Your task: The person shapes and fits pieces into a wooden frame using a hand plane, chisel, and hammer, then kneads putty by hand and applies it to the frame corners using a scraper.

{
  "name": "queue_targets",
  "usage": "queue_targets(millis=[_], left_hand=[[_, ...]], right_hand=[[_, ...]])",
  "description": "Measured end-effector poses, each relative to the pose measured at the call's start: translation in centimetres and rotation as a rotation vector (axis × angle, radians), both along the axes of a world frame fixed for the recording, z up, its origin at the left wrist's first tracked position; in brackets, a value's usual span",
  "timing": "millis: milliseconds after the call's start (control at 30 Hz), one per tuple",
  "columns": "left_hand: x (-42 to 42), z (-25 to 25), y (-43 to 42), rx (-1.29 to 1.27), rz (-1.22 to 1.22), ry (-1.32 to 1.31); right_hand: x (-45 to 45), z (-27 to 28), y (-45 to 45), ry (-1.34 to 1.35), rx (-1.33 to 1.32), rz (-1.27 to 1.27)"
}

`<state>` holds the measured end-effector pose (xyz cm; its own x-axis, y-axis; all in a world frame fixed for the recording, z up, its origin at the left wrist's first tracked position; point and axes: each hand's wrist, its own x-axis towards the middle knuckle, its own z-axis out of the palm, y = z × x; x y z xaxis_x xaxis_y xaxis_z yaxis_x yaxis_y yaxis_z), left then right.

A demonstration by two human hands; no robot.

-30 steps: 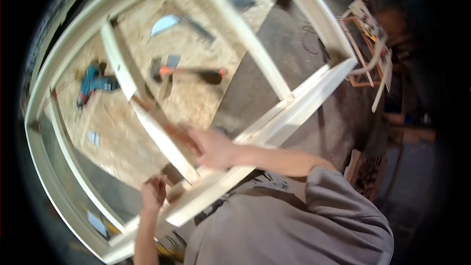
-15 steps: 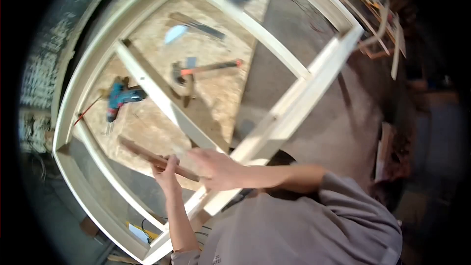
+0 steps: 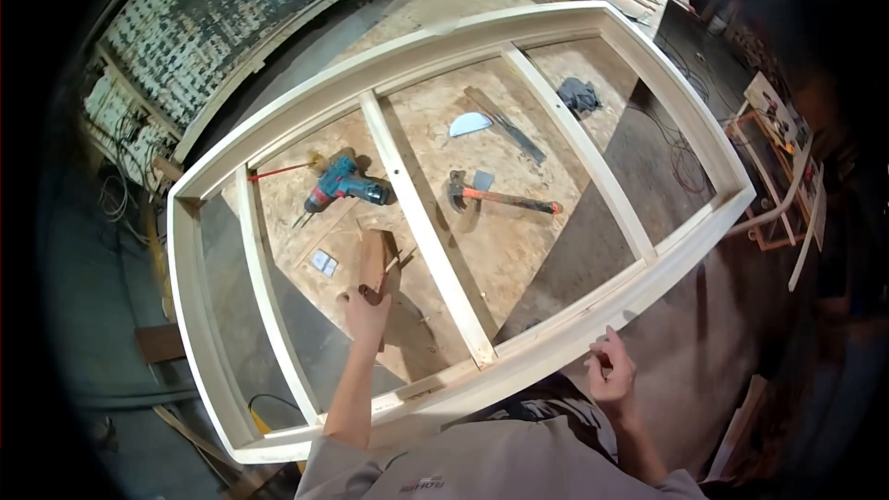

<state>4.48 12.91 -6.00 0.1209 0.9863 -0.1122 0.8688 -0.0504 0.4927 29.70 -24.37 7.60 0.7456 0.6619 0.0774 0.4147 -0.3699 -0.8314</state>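
My left hand [image 3: 367, 315] is closed around the lower part of a brown wood piece [image 3: 374, 259], held inside a pale wooden frame [image 3: 556, 338]. A thin stick shows beside that piece. My right hand [image 3: 612, 372] hovers by the frame's near rail, fingers curled but apart, with nothing seen in it. Left of the frame's middle slat [image 3: 417, 213], a blue drill [image 3: 344, 187] lies on the board. Across that slat are a hammer [image 3: 505, 199] with an orange and black handle, a chisel-like tool [image 3: 517, 134] and a white half-round piece [image 3: 470, 124].
A particle board [image 3: 546, 250] lies under the frame. A dark grey cloth [image 3: 578, 95] is near its far right part. Farther back, a bench [image 3: 639, 0] carries tools and a box. At the right stands a small wooden rack [image 3: 776, 153] with loose strips.
My left hand has carried the brown piece away from the near rail, over the board. My right hand has let it go and moved right. The view has shifted, showing the whole frame.
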Motion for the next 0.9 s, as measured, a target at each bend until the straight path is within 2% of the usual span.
queue_targets(millis=[33, 133, 233, 333, 367, 400, 467, 500, 567, 667, 767, 800, 900], left_hand=[[1.0, 1.5, -0.2, -0.046, 0.038, -0.040], [1.6, 0.2, 0.7, 0.051, 0.012, 0.019], [3.1, 4.5, -0.6, 0.169, 0.071, 0.268], [3.9, 6.7, -1.7, 0.233, -0.029, 0.081], [4.5, 7.7, -3.0, 0.300, -0.084, -0.084], [5.2, 9.1, -4.2, 0.379, -0.294, -0.026], [8.8, 12.0, -8.5, 0.306, -0.300, -0.309], [11.3, 13.8, -11.4, 0.249, -0.272, -0.426], [16.0, 16.6, -17.1, 0.249, -0.377, -0.475], [24.3, 18.2, -24.9, 0.150, -0.471, -0.554], [33.1, 18.2, -31.7, 0.102, -0.613, -0.589], [36.0, 18.8, -33.6, 0.072, -0.659, -0.593], [43.7, 17.6, -37.1, 0.083, -0.798, -0.582]], right_hand=[[0.2, 0.4, 0.0, -0.027, -0.002, 0.023], [1.6, -0.8, -0.8, -0.160, 0.011, 0.110], [3.0, 0.0, -1.1, -0.169, 0.048, 0.106], [5.5, 0.4, -3.2, -0.131, 0.005, 0.109], [6.3, 1.0, -4.3, -0.081, -0.021, 0.135], [7.7, 0.6, -6.4, 0.111, -0.110, 0.275], [10.9, -0.7, -12.4, 0.491, -0.266, 0.494], [12.4, -0.5, -15.3, 0.724, -0.248, 0.505], [16.0, 0.6, -21.0, 1.211, -0.195, 0.590], [21.5, 1.7, -28.4, 0.848, -0.381, 0.806], [25.0, -1.2, -37.5, 0.844, -0.376, 0.816], [26.3, -1.8, -39.9, 0.829, -0.374, 0.813], [29.4, -0.1, -42.4, 0.760, -0.386, 0.557]])
